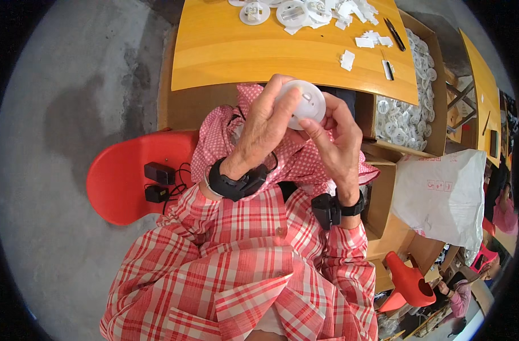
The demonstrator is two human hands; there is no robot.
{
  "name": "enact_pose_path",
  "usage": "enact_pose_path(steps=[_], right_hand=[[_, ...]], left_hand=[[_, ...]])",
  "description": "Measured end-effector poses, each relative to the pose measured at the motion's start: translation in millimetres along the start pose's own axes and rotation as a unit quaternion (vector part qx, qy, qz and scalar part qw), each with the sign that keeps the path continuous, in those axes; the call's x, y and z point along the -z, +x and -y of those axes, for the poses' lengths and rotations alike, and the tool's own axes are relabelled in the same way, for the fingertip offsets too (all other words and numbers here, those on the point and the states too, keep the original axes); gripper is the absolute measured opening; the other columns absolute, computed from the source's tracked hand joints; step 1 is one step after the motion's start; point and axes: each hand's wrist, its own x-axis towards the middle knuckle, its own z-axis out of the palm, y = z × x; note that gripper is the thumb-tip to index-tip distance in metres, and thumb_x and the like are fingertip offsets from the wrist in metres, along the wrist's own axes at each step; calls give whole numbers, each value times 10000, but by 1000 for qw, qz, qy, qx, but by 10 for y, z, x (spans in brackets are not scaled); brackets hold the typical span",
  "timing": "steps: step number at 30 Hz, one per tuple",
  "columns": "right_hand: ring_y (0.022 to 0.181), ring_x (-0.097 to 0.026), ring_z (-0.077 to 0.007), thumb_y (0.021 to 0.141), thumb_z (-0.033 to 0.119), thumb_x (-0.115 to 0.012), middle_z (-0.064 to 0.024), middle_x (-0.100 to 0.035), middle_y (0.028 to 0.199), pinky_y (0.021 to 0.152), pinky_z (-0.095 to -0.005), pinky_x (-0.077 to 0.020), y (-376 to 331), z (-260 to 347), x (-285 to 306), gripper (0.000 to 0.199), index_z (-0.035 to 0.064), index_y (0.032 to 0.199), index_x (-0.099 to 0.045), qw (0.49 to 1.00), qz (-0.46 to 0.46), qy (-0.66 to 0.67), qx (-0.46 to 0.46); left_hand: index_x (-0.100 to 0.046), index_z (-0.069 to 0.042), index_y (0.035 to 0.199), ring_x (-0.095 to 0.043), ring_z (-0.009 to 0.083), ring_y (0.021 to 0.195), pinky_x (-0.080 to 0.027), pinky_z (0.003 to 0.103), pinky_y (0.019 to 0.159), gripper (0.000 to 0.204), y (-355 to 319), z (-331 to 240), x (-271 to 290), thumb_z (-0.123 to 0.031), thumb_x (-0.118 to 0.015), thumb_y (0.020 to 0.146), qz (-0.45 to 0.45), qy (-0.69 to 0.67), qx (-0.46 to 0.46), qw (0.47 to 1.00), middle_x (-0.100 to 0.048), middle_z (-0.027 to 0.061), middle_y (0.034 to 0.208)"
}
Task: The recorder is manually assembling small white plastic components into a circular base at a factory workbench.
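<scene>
Between my two hands, just off the table's near edge, is a round white plastic disc [308,106] with a small raised part and holes on its face. My left hand [271,113] grips its left side, thumb laid across the face. Around the right and lower rim curl the fingers of my right hand [336,133], its thumb pressing near the bottom. Similar round white pieces [293,14] lie at the far side of the wooden table [242,57]. Whatever is behind the disc is hidden.
White labels or paper pieces [347,60], a black pen-like tool [389,70] and dark tweezers [394,34] lie on the table. Right of it stands a cardboard box [438,113] of clear round parts. A white sack [441,196] and red chair [114,182] flank me. Other people sit far right.
</scene>
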Motion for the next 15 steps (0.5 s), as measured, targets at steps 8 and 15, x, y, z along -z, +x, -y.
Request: enact_pose_path(steps=[8, 15], right_hand=[[845, -545, -100, 876, 88, -609, -64, -611, 999, 767, -231, -456, -58, -25, 47, 323, -37, 1162, -527, 991, -8, 117, -61], [941, -543, -130, 980, 262, -433, -64, -602, 1047, 820, -253, -436, -101, -47, 77, 349, -25, 1144, -548, 995, -21, 80, -49]], left_hand=[[-499, -1, 1116, -568, 126, 469, -451, 195, 375, 538, -36, -195, 37, -473, -288, 972, 52, -78, 151, 984, -596, 107, 688], [-520, 9, 1059, -558, 90, 436, -438, 182, 349, 419, -51, -232, 46, -380, -393, 970, 60, -99, 156, 981, -594, 78, 627]])
